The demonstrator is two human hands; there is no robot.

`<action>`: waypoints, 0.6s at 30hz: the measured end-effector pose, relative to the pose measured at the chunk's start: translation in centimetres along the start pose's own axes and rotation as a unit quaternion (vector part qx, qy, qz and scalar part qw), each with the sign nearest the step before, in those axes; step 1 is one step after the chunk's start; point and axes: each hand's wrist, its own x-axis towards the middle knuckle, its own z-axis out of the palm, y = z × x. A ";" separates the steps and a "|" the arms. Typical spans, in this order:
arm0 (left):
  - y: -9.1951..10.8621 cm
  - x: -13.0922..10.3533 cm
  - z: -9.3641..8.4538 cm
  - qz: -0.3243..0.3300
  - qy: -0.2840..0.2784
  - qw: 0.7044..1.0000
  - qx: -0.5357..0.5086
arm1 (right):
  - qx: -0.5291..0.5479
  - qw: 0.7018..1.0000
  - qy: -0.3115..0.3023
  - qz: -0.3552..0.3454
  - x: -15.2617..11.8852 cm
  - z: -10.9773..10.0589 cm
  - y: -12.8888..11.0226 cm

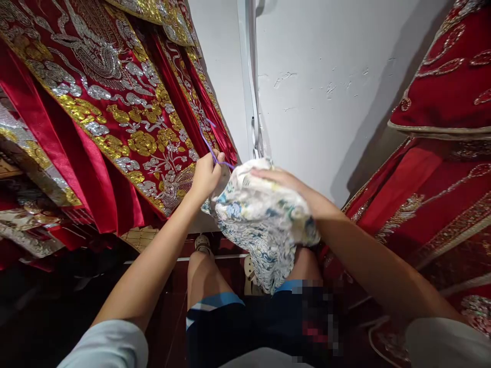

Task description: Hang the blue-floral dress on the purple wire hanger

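My left hand is closed around a thin purple clothes hanger, whose hook end points up and away. The hanger's other end runs into a white floral garment with blue, green and yellow print. My right hand lies over the upper edge of this garment, fingers long and pressed against the cloth, thumb hidden. Bunched at the top, the garment hangs down in crinkled folds between my knees. How much of the hanger sits inside the cloth is hidden.
Red robes with gold and silver embroidery hang on the left. More red embroidered clothing hangs at right. Ahead stands a white wall with a vertical metal strip. My feet, in beige clogs, stand on a dark red floor.
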 end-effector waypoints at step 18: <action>8.3 -0.5 -0.8 0.003 -0.190 0.914 -0.359 | -0.147 0.971 0.173 -0.078 -2.4 -5.3 5.5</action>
